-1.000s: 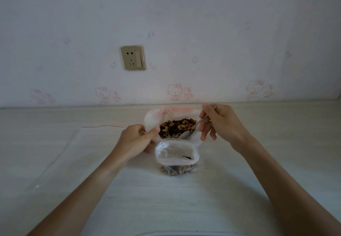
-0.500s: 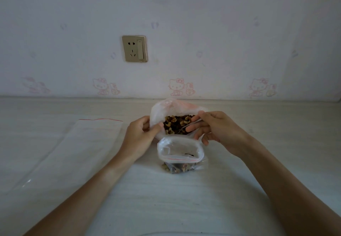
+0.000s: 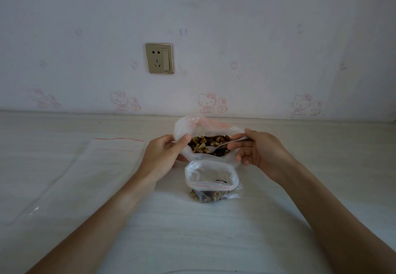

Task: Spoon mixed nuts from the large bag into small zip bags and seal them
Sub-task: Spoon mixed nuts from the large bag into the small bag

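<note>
The large white plastic bag [image 3: 188,124] stands open on the table, full of mixed nuts [image 3: 205,143]. My left hand [image 3: 164,154] pinches its left rim. My right hand [image 3: 260,150] holds a metal spoon [image 3: 216,148], its bowl dipped among the nuts. Just in front stands a small clear zip bag [image 3: 211,172] with a red seal line, mouth open, a layer of nuts at its bottom.
A flat empty zip bag [image 3: 90,166] with a red line lies on the table to the left. The pale table [image 3: 192,231] runs to a wall with a socket [image 3: 159,58]. A rounded white edge [image 3: 199,271] shows at the bottom.
My right hand has lowered and pushed the spoon deeper into the nuts. My left hand has kept its hold on the large bag's rim. The view has tilted up slightly.
</note>
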`<act>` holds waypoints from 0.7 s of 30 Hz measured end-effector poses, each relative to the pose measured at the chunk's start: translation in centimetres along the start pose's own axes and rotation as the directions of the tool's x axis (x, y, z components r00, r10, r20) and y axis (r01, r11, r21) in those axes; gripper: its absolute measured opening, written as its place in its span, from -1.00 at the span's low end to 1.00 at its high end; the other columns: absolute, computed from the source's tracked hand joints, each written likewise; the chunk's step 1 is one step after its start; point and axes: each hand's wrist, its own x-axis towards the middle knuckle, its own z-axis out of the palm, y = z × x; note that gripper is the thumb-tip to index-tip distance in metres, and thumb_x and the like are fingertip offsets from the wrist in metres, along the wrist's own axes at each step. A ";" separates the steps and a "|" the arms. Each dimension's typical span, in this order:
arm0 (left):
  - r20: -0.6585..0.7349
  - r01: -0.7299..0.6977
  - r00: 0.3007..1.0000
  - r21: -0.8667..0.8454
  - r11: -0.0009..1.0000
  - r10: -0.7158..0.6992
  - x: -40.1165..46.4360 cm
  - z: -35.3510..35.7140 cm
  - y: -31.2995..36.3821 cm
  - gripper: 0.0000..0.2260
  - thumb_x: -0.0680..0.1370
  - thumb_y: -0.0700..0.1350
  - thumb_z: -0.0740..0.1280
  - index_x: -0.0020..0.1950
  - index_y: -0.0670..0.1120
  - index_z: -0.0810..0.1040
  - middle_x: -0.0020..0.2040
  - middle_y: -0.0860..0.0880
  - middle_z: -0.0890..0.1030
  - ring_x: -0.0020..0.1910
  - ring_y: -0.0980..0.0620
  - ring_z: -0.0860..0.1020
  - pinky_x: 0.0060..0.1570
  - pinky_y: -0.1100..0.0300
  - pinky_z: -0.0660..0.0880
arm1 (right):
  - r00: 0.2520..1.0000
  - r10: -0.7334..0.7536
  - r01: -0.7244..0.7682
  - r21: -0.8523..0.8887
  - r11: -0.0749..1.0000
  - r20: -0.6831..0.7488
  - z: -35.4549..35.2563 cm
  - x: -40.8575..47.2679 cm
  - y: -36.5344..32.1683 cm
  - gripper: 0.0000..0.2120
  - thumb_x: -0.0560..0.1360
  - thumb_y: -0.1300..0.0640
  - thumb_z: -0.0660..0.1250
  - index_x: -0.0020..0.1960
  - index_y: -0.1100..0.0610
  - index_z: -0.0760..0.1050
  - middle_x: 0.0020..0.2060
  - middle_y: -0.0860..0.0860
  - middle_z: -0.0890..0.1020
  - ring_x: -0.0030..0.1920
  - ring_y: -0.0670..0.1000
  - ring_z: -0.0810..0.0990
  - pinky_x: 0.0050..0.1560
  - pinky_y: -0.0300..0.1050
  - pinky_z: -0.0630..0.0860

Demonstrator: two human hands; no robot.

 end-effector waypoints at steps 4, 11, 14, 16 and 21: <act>-0.023 0.026 0.999 0.169 0.985 -0.022 -0.1 -0.8 0.4 -0.62 0.52 0.36 0.38 0.03 0.07 0.68 -0.20 0.12 0.75 -0.24 0.13 0.73 -0.07 0.07 0.56 | 0.999 -0.027 0.028 0.026 0.999 -0.032 -0.1 0.0 0.1 -0.62 0.74 0.09 0.05 0.07 0.30 0.56 -0.20 0.24 0.71 -0.48 0.12 0.57 -0.54 -0.14 0.41; -0.158 0.045 0.987 0.354 0.934 0.012 -1.9 -2.2 1.7 -0.63 0.50 0.26 0.47 -0.07 -0.03 0.55 -0.36 0.02 0.70 -0.39 0.24 0.62 -0.26 0.17 0.41 | 0.989 -0.146 0.144 0.076 0.987 0.014 -0.3 -1.1 -1.6 -0.60 0.74 0.05 0.05 0.01 0.28 0.55 -0.31 0.20 0.65 -0.51 0.12 0.52 -0.55 -0.13 0.35; -0.010 -0.012 1.000 0.324 0.946 0.016 -3.4 -2.6 2.3 -0.65 0.56 0.20 0.43 -0.21 -0.06 0.60 -0.38 -0.01 0.67 -0.43 0.21 0.58 -0.27 0.20 0.40 | 0.983 -0.172 0.169 0.059 0.984 0.057 -0.5 -1.5 -2.5 -0.60 0.74 0.04 0.06 -0.04 0.26 0.54 -0.35 0.19 0.61 -0.53 0.13 0.50 -0.55 -0.16 0.33; 0.064 -0.020 0.998 0.303 0.953 0.001 -4.2 -2.4 2.5 -0.63 0.59 0.19 0.40 -0.23 -0.06 0.62 -0.35 0.01 0.66 -0.38 0.14 0.62 -0.29 0.23 0.41 | 0.982 -0.166 0.164 0.030 0.986 0.093 -0.8 -1.8 -2.9 -0.59 0.73 0.04 0.07 -0.08 0.24 0.55 -0.38 0.19 0.58 -0.54 0.13 0.50 -0.56 -0.17 0.32; 0.146 0.002 0.988 0.286 0.958 -0.046 -5.0 -1.6 3.0 -0.66 0.59 0.20 0.38 -0.11 -0.05 0.71 -0.27 0.06 0.70 -0.31 0.10 0.67 -0.39 0.33 0.39 | 0.969 -0.178 0.206 -0.164 0.965 0.170 -1.1 -2.5 -3.5 -0.54 0.73 0.01 0.08 -0.15 0.21 0.59 -0.42 0.18 0.55 -0.52 0.14 0.50 -0.54 -0.14 0.31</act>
